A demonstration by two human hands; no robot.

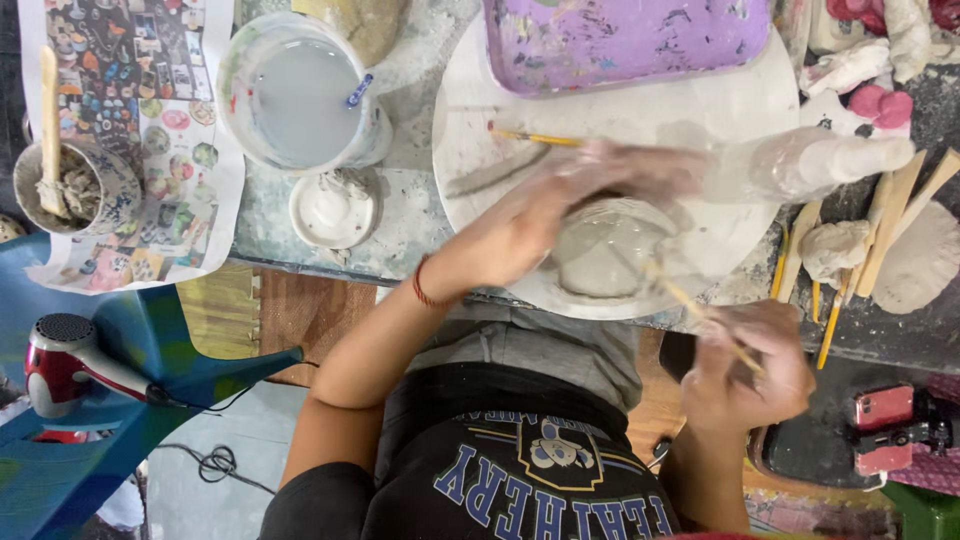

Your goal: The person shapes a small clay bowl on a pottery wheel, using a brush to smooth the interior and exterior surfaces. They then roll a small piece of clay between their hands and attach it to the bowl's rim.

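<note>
**Kid:** What is the biggest thing on the messy table [400, 255]?

**Friend:** A round white board [720, 110]. A purple tray [620, 40] sits on its far side.

**Kid:** What comes next?

**Friend:** A white bucket [300, 95] of grey water, left of the board. Just below it is a small white dish [333, 212].

**Kid:** Where is the clay piece?

**Friend:** The grey clay piece [600, 250] sits on the near edge of the board. The left hand [540, 215] lies on it, fingers curled over its top and left side.

**Kid:** And the other hand?

**Friend:** The right hand [750, 365] is off the board, near the body. Its fingers are pressed together, pinching a thin wooden stick [690, 300]. The stick's tip points at the clay. It is blurry, so I cannot tell if it touches.
</note>
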